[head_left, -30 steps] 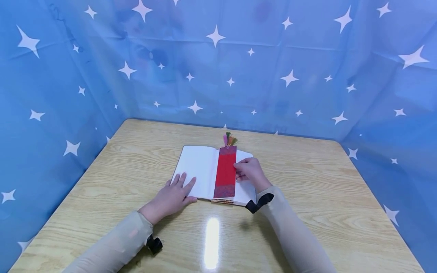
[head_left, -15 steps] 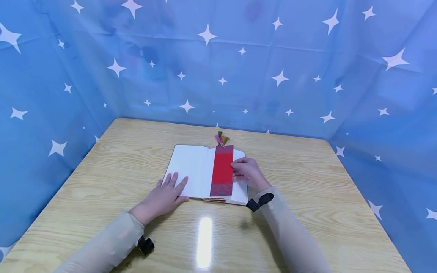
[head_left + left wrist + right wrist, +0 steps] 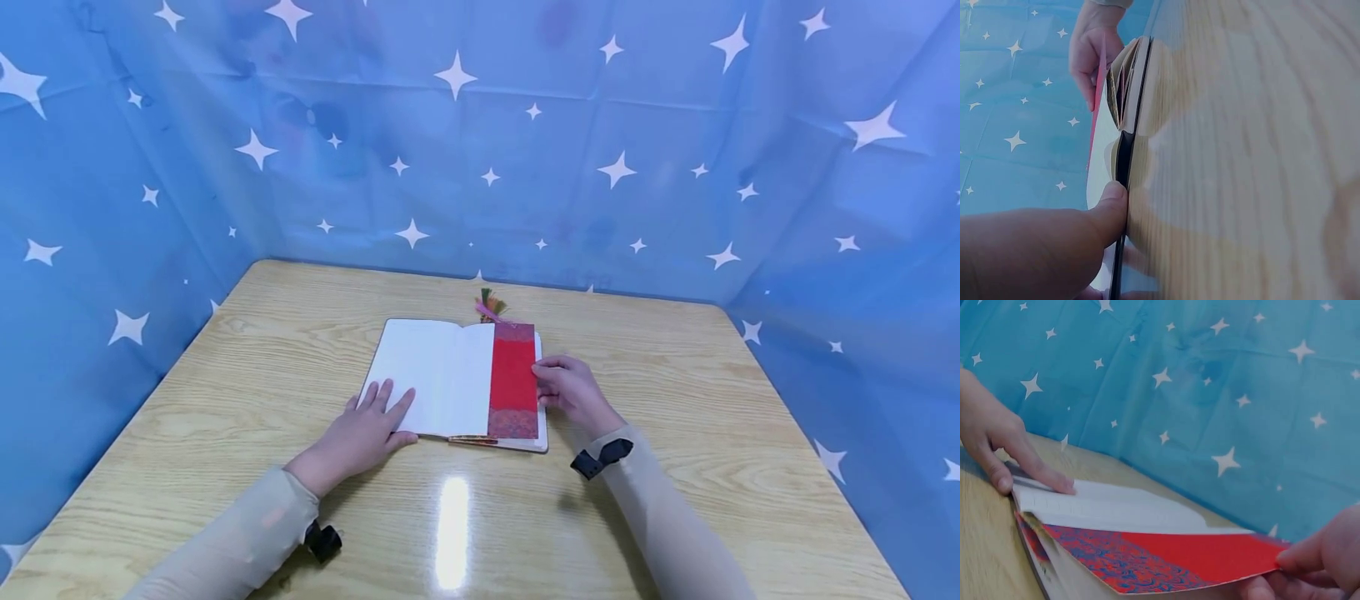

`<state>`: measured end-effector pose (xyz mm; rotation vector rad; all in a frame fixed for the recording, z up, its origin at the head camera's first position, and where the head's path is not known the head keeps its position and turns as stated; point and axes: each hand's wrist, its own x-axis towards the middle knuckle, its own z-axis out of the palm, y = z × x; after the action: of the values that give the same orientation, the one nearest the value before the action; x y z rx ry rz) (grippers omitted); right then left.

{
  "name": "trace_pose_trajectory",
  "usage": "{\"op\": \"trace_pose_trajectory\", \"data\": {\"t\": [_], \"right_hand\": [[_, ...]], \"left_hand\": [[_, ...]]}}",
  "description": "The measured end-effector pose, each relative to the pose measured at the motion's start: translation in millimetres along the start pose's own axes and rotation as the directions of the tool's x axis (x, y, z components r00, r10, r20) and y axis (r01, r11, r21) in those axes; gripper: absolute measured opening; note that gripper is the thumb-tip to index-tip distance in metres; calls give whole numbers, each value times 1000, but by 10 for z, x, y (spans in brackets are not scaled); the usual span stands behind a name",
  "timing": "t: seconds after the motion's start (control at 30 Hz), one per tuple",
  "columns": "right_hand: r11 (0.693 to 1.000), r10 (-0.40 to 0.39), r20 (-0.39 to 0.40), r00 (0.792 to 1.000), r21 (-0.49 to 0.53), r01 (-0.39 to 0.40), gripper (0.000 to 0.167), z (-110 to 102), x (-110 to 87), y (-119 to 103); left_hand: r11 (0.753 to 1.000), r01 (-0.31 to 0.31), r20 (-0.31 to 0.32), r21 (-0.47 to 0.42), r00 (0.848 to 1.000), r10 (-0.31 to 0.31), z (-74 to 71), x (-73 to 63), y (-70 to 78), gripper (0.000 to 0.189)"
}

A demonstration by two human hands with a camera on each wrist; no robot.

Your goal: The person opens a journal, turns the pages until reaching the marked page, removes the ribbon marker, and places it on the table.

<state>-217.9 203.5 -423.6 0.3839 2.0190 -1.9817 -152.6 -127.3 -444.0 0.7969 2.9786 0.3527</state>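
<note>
An open book (image 3: 420,367) with blank white pages lies on the wooden table. My left hand (image 3: 358,442) rests on the lower left corner of its left page, fingers spread; in the left wrist view the thumb (image 3: 1110,203) touches the book's edge. With thumb and fingers my right hand (image 3: 576,392) pinches the right edge of a red bookmark (image 3: 513,375) with patterned ends. The bookmark lies over the right page, slightly raised in the right wrist view. Colourful tassels (image 3: 491,304) show beyond the book's top edge. A patterned strip (image 3: 472,440) pokes out between pages at the bottom edge.
The wooden table (image 3: 675,375) extends on all sides of the book. A blue cloth with white stars (image 3: 480,167) hangs behind and at both sides. A bright light reflection (image 3: 452,533) lies on the table in front. Black straps (image 3: 602,458) sit on the wrists.
My right hand has moved the red bookmark to the right, away from the book's middle, and its pink tassel now stretches leftward. My left hand stays on the page. The head view shifted slightly.
</note>
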Motion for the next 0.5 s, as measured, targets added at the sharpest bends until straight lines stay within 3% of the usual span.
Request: {"op": "trace_pose_trajectory", "data": {"t": [0.27, 0.5], "right_hand": [[1000, -6, -1, 1000, -1, 6, 32, -164, -19, 48], [1000, -15, -23, 1000, -9, 15, 35, -314, -27, 59]], "left_hand": [[1000, 5, 11, -1, 1000, -5, -36, 6, 21, 66], [1000, 21, 29, -1, 999, -21, 23, 22, 5, 68]]}}
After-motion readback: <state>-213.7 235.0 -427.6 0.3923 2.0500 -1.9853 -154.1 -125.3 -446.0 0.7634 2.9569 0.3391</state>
